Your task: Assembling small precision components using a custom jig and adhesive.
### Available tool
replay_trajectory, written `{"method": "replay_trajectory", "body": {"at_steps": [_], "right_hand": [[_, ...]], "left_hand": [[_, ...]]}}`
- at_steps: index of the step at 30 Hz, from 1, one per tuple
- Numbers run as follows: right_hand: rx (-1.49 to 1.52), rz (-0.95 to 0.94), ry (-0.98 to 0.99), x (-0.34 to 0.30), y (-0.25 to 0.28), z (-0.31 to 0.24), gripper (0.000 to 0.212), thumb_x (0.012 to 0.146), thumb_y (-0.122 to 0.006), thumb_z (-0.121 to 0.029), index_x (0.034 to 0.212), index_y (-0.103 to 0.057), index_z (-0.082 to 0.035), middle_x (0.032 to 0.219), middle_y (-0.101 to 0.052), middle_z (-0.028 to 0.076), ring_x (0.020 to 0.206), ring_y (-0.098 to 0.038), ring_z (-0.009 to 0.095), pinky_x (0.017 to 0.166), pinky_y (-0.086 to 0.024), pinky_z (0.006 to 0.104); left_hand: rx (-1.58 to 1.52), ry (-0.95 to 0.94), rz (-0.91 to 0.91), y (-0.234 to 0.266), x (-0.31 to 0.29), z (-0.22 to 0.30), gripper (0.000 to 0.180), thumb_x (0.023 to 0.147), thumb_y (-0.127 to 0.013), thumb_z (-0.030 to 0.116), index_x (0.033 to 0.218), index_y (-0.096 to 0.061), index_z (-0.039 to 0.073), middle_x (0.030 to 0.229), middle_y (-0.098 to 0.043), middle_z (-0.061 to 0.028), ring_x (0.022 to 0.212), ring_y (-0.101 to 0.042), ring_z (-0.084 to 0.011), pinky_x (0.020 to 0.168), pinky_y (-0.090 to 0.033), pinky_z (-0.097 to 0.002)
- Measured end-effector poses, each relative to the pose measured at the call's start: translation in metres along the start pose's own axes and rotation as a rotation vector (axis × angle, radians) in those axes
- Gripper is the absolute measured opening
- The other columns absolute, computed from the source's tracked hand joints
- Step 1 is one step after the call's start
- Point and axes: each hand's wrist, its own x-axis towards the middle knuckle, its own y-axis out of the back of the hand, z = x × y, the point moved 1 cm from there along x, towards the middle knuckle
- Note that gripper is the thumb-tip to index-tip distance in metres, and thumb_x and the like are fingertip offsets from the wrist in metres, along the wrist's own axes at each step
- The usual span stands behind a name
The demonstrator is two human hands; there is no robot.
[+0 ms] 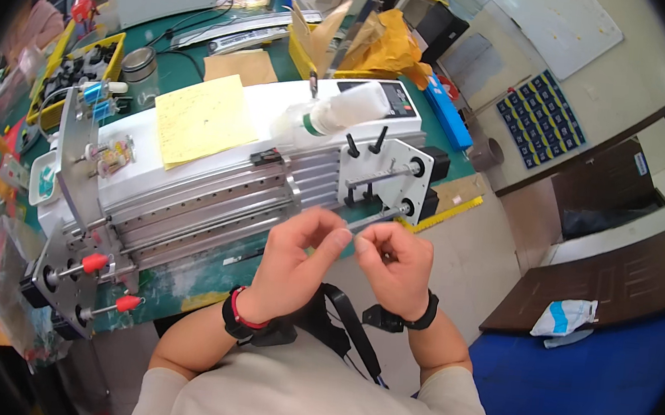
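Observation:
My left hand (293, 261) and my right hand (396, 266) are raised close together in front of a white bench machine (123, 175) with metal rails. Thumb and fingers are pinched together on each hand, with a small gap between the two. Anything held in the fingertips is too small to make out. Just beyond my hands stands a metal end plate (387, 177) with black knobs and shafts. A clear plastic bottle (325, 119) lies tilted on the machine's top, beside a yellow sheet of paper (203, 121) with writing.
Two red-tipped spindles (94, 263) stick out at the machine's left end. A yellow bin (115, 54) of black parts and a glass jar (139, 66) stand at the back left. On the right, a white and blue packet (566, 316) rests near a blue surface (595, 393).

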Motion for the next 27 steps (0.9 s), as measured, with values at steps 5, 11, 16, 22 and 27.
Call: {"method": "replay_trajectory", "body": {"at_steps": [5, 11, 16, 22, 27], "right_hand": [[0.112, 0.088, 0.007, -0.004, -0.014, 0.011, 0.004, 0.099, -0.075, 0.0, 0.098, -0.072, 0.002, 0.079, -0.071, 0.0, 0.068, -0.061, 0.001, 0.058, -0.047, 0.0208], [0.082, 0.012, -0.02, 0.0, -0.005, 0.005, 0.005, 0.1, -0.074, -0.001, 0.097, -0.072, 0.002, 0.079, -0.07, -0.001, 0.067, -0.06, 0.001, 0.058, -0.047, 0.0209], [-0.049, -0.011, -0.021, -0.007, 0.002, 0.001, 0.007, 0.098, -0.076, -0.003, 0.094, -0.072, 0.001, 0.075, -0.069, -0.003, 0.066, -0.057, 0.0, 0.058, -0.045, 0.0207], [-0.157, 0.496, -0.097, 0.048, 0.024, 0.058, 0.018, 0.101, -0.072, -0.014, 0.093, -0.072, 0.002, 0.072, -0.073, 0.008, 0.063, -0.068, 0.015, 0.061, -0.054, 0.0335], [-0.13, 0.401, -0.099, 0.077, 0.025, 0.087, 0.017, 0.104, -0.071, -0.012, 0.094, -0.069, 0.001, 0.072, -0.064, -0.003, 0.064, -0.056, 0.004, 0.057, -0.044, 0.0245]], "left_hand": [[-0.014, 0.033, -0.014, 0.002, -0.003, -0.003, 0.019, 0.107, -0.073, 0.014, 0.109, -0.071, -0.004, 0.093, -0.073, -0.0052, 0.084, -0.067, -0.0112, 0.079, -0.056, -0.029], [0.27, -0.135, 0.022, 0.001, -0.003, 0.003, 0.016, 0.108, -0.071, 0.012, 0.108, -0.072, -0.004, 0.09, -0.071, -0.0039, 0.081, -0.062, -0.0094, 0.076, -0.053, -0.0274], [0.392, -0.167, -0.015, -0.005, -0.009, 0.006, 0.014, 0.103, -0.073, 0.008, 0.107, -0.072, -0.006, 0.093, -0.075, -0.0144, 0.08, -0.07, -0.0184, 0.076, -0.057, -0.0323], [0.096, 0.007, -0.043, -0.013, -0.011, -0.018, 0.027, 0.109, -0.067, 0.007, 0.133, -0.066, -0.005, 0.112, -0.074, -0.0071, 0.082, -0.062, -0.0065, 0.071, -0.052, -0.0236], [0.053, 0.061, -0.064, -0.012, -0.014, -0.024, 0.034, 0.103, -0.073, 0.005, 0.135, -0.067, -0.004, 0.124, -0.072, -0.0114, 0.098, -0.068, -0.0136, 0.088, -0.059, -0.0308]]}}
